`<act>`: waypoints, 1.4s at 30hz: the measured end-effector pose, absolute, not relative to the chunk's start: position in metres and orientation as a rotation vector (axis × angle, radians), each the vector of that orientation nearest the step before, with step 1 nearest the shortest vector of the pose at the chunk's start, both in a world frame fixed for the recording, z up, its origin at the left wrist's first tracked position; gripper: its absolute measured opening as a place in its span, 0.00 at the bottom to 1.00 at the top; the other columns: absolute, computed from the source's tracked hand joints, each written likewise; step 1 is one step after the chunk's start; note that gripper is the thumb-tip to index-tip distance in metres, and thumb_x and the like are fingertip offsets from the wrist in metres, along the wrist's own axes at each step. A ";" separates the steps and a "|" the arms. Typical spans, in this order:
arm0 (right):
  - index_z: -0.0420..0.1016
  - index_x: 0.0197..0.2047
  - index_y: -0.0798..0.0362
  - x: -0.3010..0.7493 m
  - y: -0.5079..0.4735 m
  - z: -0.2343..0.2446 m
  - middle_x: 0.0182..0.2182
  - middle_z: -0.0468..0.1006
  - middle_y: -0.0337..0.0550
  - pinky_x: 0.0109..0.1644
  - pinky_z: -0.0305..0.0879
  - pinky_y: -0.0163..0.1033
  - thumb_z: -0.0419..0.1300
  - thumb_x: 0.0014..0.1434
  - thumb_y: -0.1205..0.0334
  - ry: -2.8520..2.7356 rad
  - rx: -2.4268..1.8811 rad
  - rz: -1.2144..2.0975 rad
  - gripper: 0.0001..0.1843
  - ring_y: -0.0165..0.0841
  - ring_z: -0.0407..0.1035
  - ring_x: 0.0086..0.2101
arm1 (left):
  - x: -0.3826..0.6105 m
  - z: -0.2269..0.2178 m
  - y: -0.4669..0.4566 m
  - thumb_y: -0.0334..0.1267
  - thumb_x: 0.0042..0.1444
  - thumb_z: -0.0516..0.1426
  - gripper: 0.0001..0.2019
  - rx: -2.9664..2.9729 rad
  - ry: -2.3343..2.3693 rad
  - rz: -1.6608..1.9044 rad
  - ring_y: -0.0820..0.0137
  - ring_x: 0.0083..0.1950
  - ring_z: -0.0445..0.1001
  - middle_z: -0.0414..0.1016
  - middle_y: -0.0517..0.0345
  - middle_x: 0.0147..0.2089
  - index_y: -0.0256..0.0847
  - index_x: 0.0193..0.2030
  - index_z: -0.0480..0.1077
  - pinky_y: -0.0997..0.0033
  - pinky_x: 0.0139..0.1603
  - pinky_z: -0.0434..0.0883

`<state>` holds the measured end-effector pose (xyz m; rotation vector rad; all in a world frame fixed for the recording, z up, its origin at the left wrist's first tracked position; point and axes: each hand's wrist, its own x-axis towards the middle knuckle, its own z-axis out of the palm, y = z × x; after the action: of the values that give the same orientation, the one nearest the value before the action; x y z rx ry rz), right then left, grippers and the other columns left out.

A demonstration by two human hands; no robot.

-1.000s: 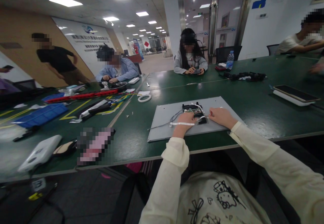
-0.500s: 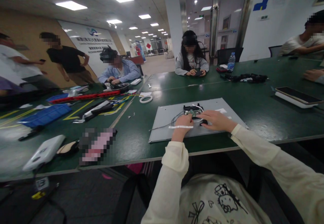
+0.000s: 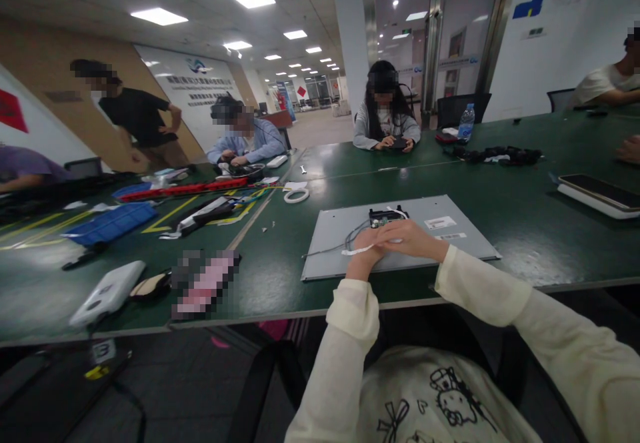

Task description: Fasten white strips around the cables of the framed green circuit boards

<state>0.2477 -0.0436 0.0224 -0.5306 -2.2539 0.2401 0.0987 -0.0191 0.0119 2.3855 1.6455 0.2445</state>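
A grey panel [image 3: 450, 243] lies flat on the green table [image 3: 525, 209] in front of me. A small circuit board [image 3: 385, 216] with wires sits at its far edge. My left hand [image 3: 363, 259] rests on the panel just before the board, and a white strip [image 3: 356, 251] lies at its knuckles. My right hand [image 3: 413, 239] reaches leftward over the left hand, fingers pressed together at the strip's end. The left hand's fingers are covered by the right hand. What the right fingers pinch is hidden.
A white tape roll [image 3: 296, 195], a blue bin [image 3: 110, 223], a red bar [image 3: 185, 189] and a white device [image 3: 107, 293] lie to the left. A tablet [image 3: 597, 193] lies at the right. Several people sit or stand around the table; a water bottle [image 3: 466, 123] stands far back.
My right hand has moved left from the panel beside the board and now overlaps my left hand. The left hand stayed near the board. My view has shifted slightly left.
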 end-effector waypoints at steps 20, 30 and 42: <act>0.80 0.41 0.51 0.218 0.013 0.009 0.38 0.79 0.45 0.46 0.67 0.38 0.53 0.65 0.57 -1.794 -0.973 0.076 0.14 0.35 0.73 0.39 | 0.029 0.017 -0.064 0.41 0.59 0.53 0.19 2.356 2.293 0.467 0.57 0.53 0.69 0.71 0.47 0.50 0.41 0.57 0.64 0.61 0.51 0.65; 0.78 0.45 0.53 0.206 0.002 -0.001 0.40 0.79 0.48 0.46 0.64 0.39 0.52 0.67 0.60 -2.085 -0.983 -0.181 0.14 0.36 0.72 0.41 | 0.029 0.008 -0.054 0.34 0.60 0.52 0.20 2.374 2.128 0.561 0.64 0.48 0.73 0.67 0.49 0.52 0.45 0.59 0.64 0.69 0.45 0.69; 0.77 0.40 0.58 0.191 -0.014 -0.005 0.36 0.76 0.50 0.46 0.58 0.38 0.52 0.67 0.64 -2.454 -0.927 -0.307 0.13 0.34 0.69 0.39 | 0.019 -0.006 -0.038 0.31 0.57 0.54 0.09 2.293 2.030 0.718 0.68 0.44 0.73 0.70 0.52 0.45 0.39 0.43 0.72 0.70 0.47 0.68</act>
<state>0.1913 -0.0143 -0.0051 -0.9272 -2.4542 -0.3067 0.0191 -0.0379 -0.0058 2.2929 2.0302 0.7177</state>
